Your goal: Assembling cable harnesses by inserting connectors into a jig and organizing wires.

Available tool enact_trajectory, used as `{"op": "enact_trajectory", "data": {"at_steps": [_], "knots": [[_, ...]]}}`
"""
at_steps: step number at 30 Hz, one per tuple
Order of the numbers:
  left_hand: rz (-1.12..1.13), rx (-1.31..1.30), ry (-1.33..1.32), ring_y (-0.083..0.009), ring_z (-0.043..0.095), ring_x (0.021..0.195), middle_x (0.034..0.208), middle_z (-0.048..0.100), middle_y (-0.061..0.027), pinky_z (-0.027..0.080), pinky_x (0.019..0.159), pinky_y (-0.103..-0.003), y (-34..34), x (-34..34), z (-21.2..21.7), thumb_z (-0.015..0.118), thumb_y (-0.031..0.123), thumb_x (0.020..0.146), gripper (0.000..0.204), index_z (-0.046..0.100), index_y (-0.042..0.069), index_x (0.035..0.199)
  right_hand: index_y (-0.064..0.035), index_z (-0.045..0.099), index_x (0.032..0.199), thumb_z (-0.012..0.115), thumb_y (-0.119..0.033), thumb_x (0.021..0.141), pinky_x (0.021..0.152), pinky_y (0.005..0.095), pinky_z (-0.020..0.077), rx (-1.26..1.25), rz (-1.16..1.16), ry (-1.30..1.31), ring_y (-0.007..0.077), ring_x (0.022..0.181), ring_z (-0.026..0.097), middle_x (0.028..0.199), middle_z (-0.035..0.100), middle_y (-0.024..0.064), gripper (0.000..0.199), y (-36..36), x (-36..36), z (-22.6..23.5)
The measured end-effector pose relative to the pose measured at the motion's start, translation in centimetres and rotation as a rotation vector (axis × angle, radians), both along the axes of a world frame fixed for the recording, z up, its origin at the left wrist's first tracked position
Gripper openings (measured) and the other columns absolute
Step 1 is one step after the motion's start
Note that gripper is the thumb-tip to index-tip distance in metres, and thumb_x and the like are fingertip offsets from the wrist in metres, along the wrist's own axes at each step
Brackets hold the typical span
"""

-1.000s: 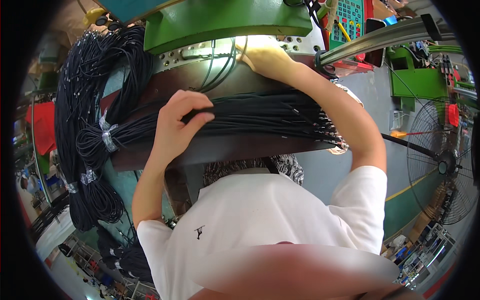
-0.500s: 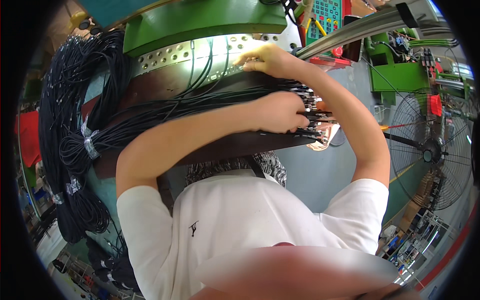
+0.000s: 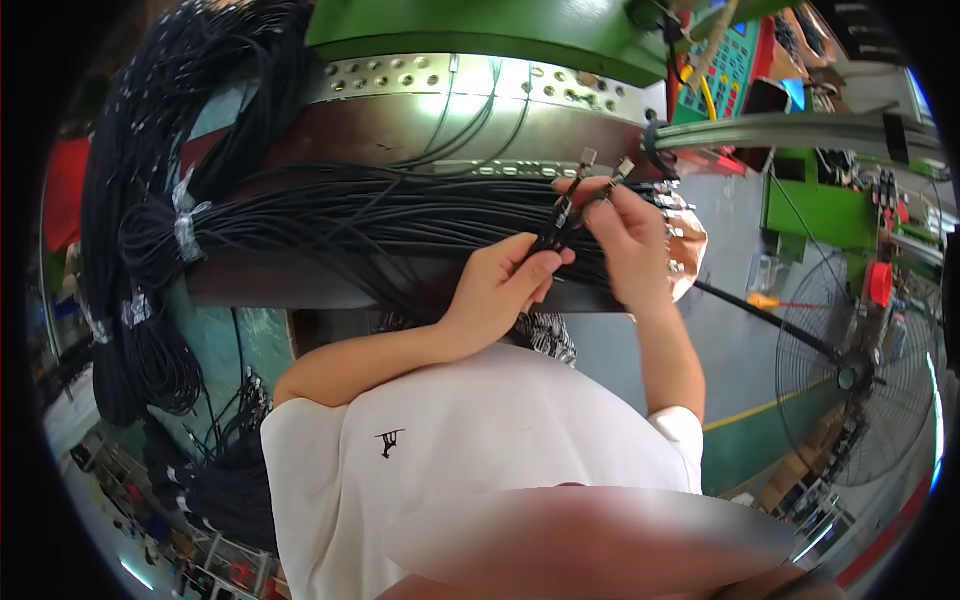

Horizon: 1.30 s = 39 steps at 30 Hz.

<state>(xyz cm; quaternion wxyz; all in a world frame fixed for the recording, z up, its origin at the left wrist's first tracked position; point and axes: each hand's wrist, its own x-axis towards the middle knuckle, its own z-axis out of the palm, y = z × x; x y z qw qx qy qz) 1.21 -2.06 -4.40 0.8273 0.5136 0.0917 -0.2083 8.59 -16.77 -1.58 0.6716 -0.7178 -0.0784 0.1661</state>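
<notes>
Risking a snag if loose strands are catching, the cable ends (image 3: pixel 562 217) are sitting over the black cable bundle (image 3: pixel 440 215) on the dark surface (image 3: pixel 280 284). The left hand (image 3: pixel 505 290) is pinching them between thumb and curled fingers; the right hand (image 3: pixel 627 240), fingers bent, is seemingly pinching one near its metal connector (image 3: pixel 627 168).

A strong white shine glares off the metal plate (image 3: pixel 420 84) in front of me, and my left hand (image 3: pixel 503 284) and right hand (image 3: pixel 632 245) are well lit. Near the round black edge things bend and look fuzzy, like the big fan (image 3: pixel 848 378), and a smooth blurry patch (image 3: pixel 590 535) covers the bottom.
</notes>
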Motion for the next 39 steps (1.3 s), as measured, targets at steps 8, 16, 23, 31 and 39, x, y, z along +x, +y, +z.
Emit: {"op": "enact_trajectory", "data": {"at_steps": [8, 16, 23, 31, 39], "knots": [[0.158, -0.05, 0.024, -0.0023, 0.039, 0.05, 0.059, 0.045, 0.0046, 0.029, 0.045, -0.018, 1.8, -0.7, -0.3, 0.049, 0.027, 0.097, 0.023, 0.057, 0.006, 0.104, 0.0004, 0.063, 0.101, 0.065, -0.01, 0.082, 0.066, 0.0293, 0.0496, -0.27, 0.217, -0.504, 0.0198, 0.073, 0.062, 0.09, 0.065, 0.0118, 0.021, 1.1, -0.6, -1.9], [0.119, -0.121, 0.141, -0.0056, 0.05, 0.058, 0.07, 0.057, -0.0025, 0.041, 0.052, -0.019, 3.2, -1.2, 0.1, 0.043, 0.026, 0.099, 0.026, 0.054, 0.003, 0.097, -0.0039, 0.06, 0.092, 0.064, -0.003, 0.067, 0.069, 0.036, 0.049, -0.662, 0.216, -1.272, 0.0266, 0.081, 0.058, 0.09, 0.059, 0.0093, 0.025, 2.2, 2.6, -3.0], [0.182, -0.295, 0.098, -0.0109, 0.055, 0.062, 0.072, 0.06, -0.0078, 0.045, 0.056, -0.022, 6.0, -1.3, 1.3, 0.044, 0.026, 0.099, 0.03, 0.056, 0.0, 0.104, -0.0023, 0.059, 0.088, 0.068, 0.0, 0.074, 0.069, 0.0351, 0.0486, -0.505, 0.211, -0.816, 0.0298, 0.082, 0.06, 0.089, 0.062, 0.0117, 0.017, 5.3, 3.0, -4.9], [0.126, -0.379, 0.127, -0.0101, 0.053, 0.059, 0.067, 0.057, -0.0063, 0.043, 0.053, -0.022, 5.5, -0.7, 0.9, 0.044, 0.032, 0.098, 0.035, 0.054, 0.002, 0.114, -0.0049, 0.057, 0.085, 0.065, -0.001, 0.074, 0.067, 0.0375, 0.0481, -0.493, 0.184, -0.804, 0.0297, 0.08, 0.058, 0.086, 0.059, 0.0095, 0.014, 5.7, 2.8, -4.4], [0.163, -0.274, 0.16, -0.0086, 0.046, 0.044, 0.056, 0.053, -0.0045, 0.037, 0.043, -0.02, 5.3, -0.1, 0.9, 0.039, 0.034, 0.1, 0.034, 0.054, 0.004, 0.105, -0.007, 0.058, 0.093, 0.065, 0.0, 0.07, 0.07, 0.037, 0.0482, -0.619, 0.222, -1.046, 0.0269, 0.086, 0.058, 0.091, 0.059, 0.0069, 0.025, 4.7, 3.6, -3.5]]}}
